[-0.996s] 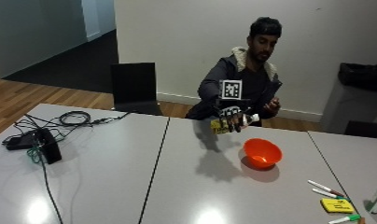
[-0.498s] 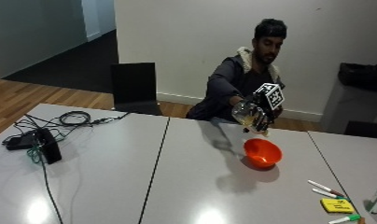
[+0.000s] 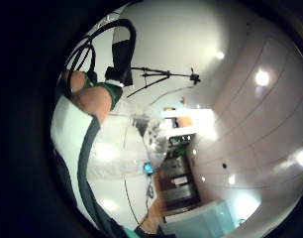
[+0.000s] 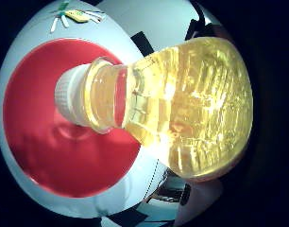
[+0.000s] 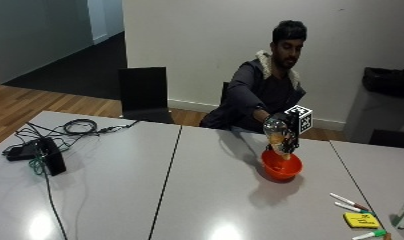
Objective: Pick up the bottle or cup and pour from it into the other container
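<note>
One clear bottle of yellow liquid sits in my gloved right hand, fingers curled round its body, tipped neck-down right over the orange bowl toward the right of the table. From the thumb-side palm view, the white cap looks to be on the neck, with the bowl's red inside directly beyond it. If that cap really is sealed, nothing will pour however far I tip. If it is off or loose, this steep angle could send liquid gushing and splashing over the low rim onto the table. Half a second ago the bottle was higher and less tilted, just short of the bowl; now it has come down with its neck close above the bowl
</note>
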The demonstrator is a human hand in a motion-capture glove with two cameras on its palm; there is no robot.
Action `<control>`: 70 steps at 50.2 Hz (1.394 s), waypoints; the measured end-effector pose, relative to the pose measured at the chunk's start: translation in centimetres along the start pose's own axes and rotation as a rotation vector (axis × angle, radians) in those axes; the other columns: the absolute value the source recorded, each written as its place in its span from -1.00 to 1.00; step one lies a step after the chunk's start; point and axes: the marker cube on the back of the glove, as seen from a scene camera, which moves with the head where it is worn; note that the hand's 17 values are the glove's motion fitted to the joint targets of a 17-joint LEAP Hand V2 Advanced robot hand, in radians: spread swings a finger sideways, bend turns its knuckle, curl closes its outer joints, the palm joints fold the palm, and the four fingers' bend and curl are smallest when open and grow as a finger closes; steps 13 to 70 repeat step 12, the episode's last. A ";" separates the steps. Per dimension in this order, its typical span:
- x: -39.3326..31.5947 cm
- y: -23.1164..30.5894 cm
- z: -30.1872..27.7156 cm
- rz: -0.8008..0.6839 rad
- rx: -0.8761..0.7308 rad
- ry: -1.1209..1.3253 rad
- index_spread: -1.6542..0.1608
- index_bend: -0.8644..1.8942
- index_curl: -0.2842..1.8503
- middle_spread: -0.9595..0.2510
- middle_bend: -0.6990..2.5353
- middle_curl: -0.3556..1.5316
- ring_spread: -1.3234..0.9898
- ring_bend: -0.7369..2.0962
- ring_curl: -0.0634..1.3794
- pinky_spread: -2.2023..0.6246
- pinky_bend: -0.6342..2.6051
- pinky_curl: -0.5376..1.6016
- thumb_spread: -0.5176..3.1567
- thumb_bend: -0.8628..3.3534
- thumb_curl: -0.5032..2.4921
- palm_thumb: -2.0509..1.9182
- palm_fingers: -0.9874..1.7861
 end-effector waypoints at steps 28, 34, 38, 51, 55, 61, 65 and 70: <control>3.7 -1.6 4.0 0.024 0.036 -0.143 0.44 -0.30 -0.51 0.00 -0.41 -0.18 -0.09 -0.17 -0.41 0.61 -0.40 -0.20 -0.37 -0.60 -0.34 0.56 0.48; 3.7 -1.6 4.0 0.024 0.036 -0.143 0.44 -0.30 -0.51 0.00 -0.41 -0.18 -0.09 -0.17 -0.41 0.61 -0.40 -0.20 -0.37 -0.60 -0.34 0.56 0.48; 3.7 -1.6 4.0 0.024 0.036 -0.143 0.44 -0.30 -0.51 0.00 -0.41 -0.18 -0.09 -0.17 -0.41 0.61 -0.40 -0.20 -0.37 -0.60 -0.34 0.56 0.48; 3.7 -1.6 4.0 0.024 0.036 -0.143 0.44 -0.30 -0.51 0.00 -0.41 -0.18 -0.09 -0.17 -0.41 0.61 -0.40 -0.20 -0.37 -0.60 -0.34 0.56 0.48; 3.7 -1.6 4.0 0.024 0.036 -0.143 0.44 -0.30 -0.51 0.00 -0.41 -0.18 -0.09 -0.17 -0.41 0.61 -0.40 -0.20 -0.37 -0.60 -0.34 0.56 0.48; 3.7 -1.6 4.0 0.024 0.036 -0.143 0.44 -0.30 -0.51 0.00 -0.41 -0.18 -0.09 -0.17 -0.41 0.61 -0.40 -0.20 -0.37 -0.60 -0.34 0.56 0.48; 3.7 -1.6 4.0 0.024 0.036 -0.143 0.44 -0.30 -0.51 0.00 -0.41 -0.18 -0.09 -0.17 -0.41 0.61 -0.40 -0.20 -0.37 -0.60 -0.34 0.56 0.48; 3.7 -1.6 4.0 0.024 0.036 -0.143 0.44 -0.30 -0.51 0.00 -0.41 -0.18 -0.09 -0.17 -0.41 0.61 -0.40 -0.20 -0.37 -0.60 -0.34 0.56 0.48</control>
